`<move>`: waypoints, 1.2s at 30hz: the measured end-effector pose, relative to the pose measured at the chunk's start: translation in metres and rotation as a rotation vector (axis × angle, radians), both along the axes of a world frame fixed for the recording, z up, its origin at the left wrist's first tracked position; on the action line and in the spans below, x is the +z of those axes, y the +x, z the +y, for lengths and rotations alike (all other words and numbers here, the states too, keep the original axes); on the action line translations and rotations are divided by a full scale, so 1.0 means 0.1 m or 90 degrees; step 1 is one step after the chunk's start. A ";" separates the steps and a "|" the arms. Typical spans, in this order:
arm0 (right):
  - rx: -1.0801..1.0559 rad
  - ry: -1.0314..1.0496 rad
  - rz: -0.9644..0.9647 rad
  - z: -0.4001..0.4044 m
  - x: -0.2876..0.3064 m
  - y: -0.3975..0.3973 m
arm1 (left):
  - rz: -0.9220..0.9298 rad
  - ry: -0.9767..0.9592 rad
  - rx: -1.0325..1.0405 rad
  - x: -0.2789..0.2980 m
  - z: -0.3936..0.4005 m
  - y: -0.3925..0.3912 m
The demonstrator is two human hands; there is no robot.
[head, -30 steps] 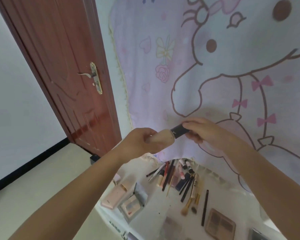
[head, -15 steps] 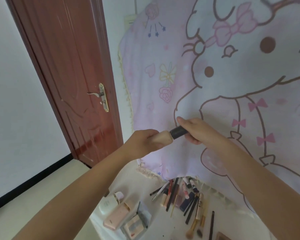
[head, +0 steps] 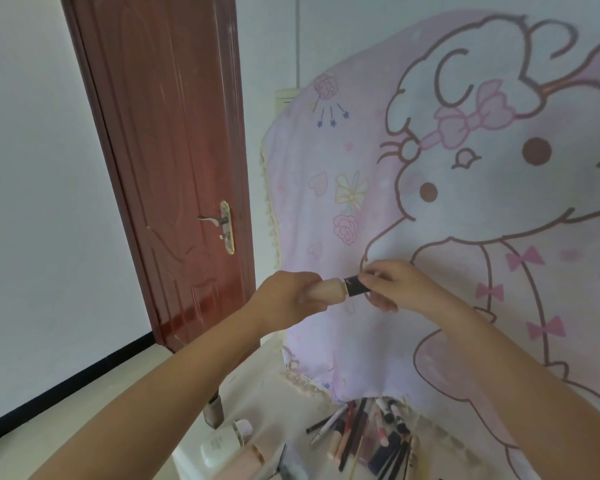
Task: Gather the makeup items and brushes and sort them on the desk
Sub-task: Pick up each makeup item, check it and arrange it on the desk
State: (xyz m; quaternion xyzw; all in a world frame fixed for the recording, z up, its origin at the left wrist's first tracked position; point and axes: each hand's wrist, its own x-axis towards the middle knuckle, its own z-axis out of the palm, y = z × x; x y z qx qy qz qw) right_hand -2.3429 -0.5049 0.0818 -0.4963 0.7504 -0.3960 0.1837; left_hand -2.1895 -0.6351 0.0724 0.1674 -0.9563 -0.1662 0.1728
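While head rose: tube (head: 328, 291) unchanged in hands.

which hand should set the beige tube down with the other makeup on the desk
Left, most likely. The left hand already grips the beige tube's body, while the right hand only pinches its black cap. The desk and the white bottle lie below the left arm.

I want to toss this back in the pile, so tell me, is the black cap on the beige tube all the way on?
Cannot tell for sure. The black cap meets the beige tube with no plain gap, right hand pinching it, left hand gripping the tube.
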 end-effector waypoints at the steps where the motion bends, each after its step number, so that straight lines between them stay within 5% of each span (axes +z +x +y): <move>1: 0.035 -0.039 -0.030 0.02 0.00 -0.02 | 0.008 -0.004 0.001 0.01 0.00 0.01; 6: 0.063 -0.014 -0.173 0.07 0.03 0.03 | 0.019 -0.020 -0.005 0.02 0.01 0.06; 10: 0.017 0.038 -0.012 0.03 0.00 0.07 | -0.003 -0.047 -0.016 0.00 0.02 0.05; 16: 0.087 -0.052 -0.193 0.05 -0.07 -0.01 | 0.006 -0.030 -0.004 -0.04 -0.01 0.05; 21: 0.028 -0.017 -0.066 -0.02 -0.14 -0.02 | 0.006 -0.023 -0.007 -0.11 0.00 0.03; 25: 0.144 -0.083 -0.139 0.02 -0.26 -0.09 | 0.012 0.002 -0.003 -0.20 -0.02 0.04; 28: 0.110 -0.052 -0.219 0.02 -0.34 -0.03 | 0.013 0.024 -0.007 -0.30 -0.01 0.07; 32: 0.061 0.034 -0.105 0.04 -0.54 0.07 | -0.001 0.064 -0.016 -0.58 0.08 0.16; 36: 0.099 0.031 -0.153 0.11 -0.89 0.16 | -0.026 0.151 0.012 -0.95 0.19 0.29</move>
